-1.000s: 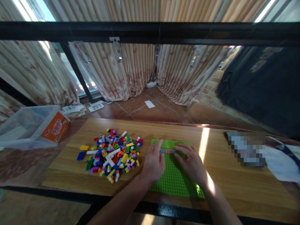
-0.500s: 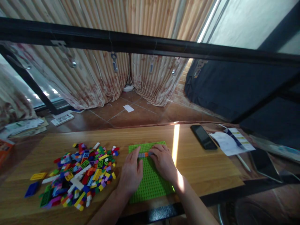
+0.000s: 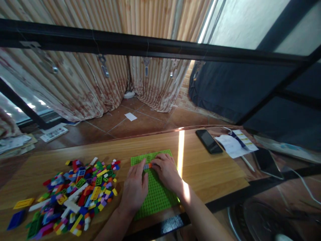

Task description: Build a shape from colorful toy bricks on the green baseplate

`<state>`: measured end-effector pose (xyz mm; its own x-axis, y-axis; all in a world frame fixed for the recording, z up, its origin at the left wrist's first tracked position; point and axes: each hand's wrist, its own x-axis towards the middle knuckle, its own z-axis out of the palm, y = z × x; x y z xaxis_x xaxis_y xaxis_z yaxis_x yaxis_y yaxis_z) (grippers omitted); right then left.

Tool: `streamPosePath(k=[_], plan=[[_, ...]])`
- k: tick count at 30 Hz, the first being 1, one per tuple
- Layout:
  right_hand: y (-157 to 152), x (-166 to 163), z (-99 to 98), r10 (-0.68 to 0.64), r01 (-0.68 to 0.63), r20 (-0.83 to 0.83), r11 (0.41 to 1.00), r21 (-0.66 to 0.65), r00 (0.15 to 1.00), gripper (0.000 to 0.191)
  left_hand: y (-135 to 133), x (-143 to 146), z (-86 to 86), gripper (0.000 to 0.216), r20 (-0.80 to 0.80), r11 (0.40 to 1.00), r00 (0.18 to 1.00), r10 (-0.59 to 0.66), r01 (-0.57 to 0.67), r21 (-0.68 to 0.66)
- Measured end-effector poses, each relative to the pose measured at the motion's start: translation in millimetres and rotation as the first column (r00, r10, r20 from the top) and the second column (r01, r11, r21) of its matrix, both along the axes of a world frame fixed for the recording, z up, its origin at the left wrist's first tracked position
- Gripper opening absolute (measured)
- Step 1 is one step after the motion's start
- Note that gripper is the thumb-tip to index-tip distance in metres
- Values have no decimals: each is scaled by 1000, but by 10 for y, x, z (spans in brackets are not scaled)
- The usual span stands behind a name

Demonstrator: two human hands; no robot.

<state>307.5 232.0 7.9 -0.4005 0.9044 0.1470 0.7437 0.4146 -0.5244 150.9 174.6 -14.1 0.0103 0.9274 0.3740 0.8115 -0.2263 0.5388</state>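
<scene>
Both hands [image 3: 150, 180] stay on baseplate [image 3: 156, 197]; view swung right.

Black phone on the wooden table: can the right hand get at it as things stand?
Probably yes. The black phone lies face-up on the wooden table, with only bare wood between it and the right hand, which rests on the green studded baseplate.

a home room: curtains [image 3: 82, 83], tiled floor [image 3: 140, 122], toy bricks [image 3: 72, 194].

a dark phone [image 3: 209, 141] and papers [image 3: 235, 143] lie near the table's [image 3: 215, 174] far right corner, curtains [image 3: 82, 87] hanging beyond.
</scene>
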Motion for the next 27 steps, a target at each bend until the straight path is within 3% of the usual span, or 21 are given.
streamPosePath(k=[9,19,27], plan=[[21,8,44,-15,15,-10,999,-39,1000,19,17,1,6,45,-81,1000,996,-22,21,-8],[-1,5,25,-35,35,4,999,3,999,19,62,-58,-26,42,-141,999,989,-40,41,8],[-27,18,24,-70,72,-69,997,29,995,21,164,-167,-98,39,-140,993,989,38,-22,115]])
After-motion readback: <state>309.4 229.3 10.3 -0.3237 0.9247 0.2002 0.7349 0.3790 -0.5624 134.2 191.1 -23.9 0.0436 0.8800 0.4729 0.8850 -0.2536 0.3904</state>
